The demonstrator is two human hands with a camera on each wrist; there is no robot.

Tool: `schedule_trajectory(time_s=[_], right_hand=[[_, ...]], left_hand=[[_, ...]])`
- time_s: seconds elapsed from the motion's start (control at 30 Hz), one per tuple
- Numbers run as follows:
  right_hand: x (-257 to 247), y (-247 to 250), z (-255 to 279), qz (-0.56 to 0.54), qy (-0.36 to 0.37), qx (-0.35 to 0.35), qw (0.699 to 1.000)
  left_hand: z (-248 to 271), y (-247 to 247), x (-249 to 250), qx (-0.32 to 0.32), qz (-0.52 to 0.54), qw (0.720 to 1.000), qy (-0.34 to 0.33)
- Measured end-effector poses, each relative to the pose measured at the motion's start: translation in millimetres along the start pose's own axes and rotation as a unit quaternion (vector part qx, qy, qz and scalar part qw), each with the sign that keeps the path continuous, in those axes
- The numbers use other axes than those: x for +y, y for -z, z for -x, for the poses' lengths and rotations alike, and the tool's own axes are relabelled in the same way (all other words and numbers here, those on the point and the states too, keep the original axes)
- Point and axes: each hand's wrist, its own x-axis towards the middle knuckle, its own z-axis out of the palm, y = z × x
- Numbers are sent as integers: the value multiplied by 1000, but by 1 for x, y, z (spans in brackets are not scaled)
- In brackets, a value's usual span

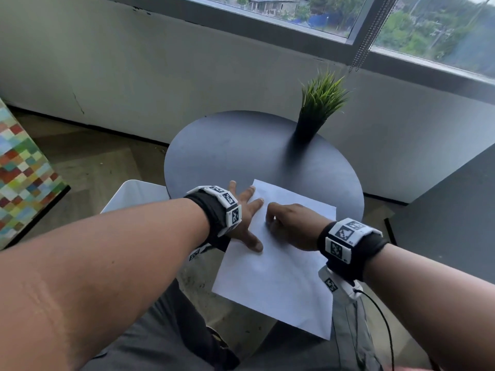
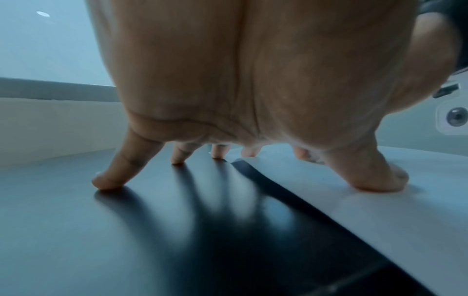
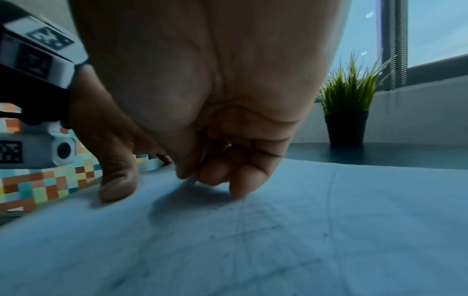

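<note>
A white sheet of paper [image 1: 278, 274] lies on a round dark table [image 1: 241, 151] and hangs over its near edge toward my lap. My left hand [image 1: 249, 218] is spread flat with straight fingers. Its thumb [image 2: 380, 180] and forefinger press the paper's [image 2: 380, 220] left edge, while the other fingertips rest on the bare table [image 2: 126, 230]. My right hand [image 1: 292, 223] sits on the paper's far half with its fingers curled under. In the right wrist view its bent fingertips [image 3: 238, 186] touch the paper [image 3: 278, 240], which shows faint crease lines. I see nothing held in it.
A small green plant in a black pot [image 1: 318, 108] stands at the table's far right side. A white seat [image 1: 134, 194] is left of the table, a multicoloured checkered panel [image 1: 21, 170] further left, and a dark cabinet [image 1: 455, 210] to the right. A wall and window lie behind.
</note>
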Motion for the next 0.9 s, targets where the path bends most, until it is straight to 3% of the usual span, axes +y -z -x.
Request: schedule_trajectory(time_s=[0.1,0.23,0.4,0.57,0.73,0.9], right_hand=[[6,3,5,-14,10,-39,999],[24,2,2,-13,-69,31,997],[-1,-8,13,8,80,-55,995],[25,2,4,5,-79,47,996],[-11,-7,19,9,56,-50,997],[14,1,7,17,-58,35,998]], left_hand=[[2,2,0,-2,-5,1000,-2],[4,7,3,-18,0,1000,-5],[4,10,2,-25,0,1000,-10],[1,7,3,-22,2,1000,-10],[1,9,4,-26,-13,1000,-8],[1,8,6,-25,-16,1000,-4]])
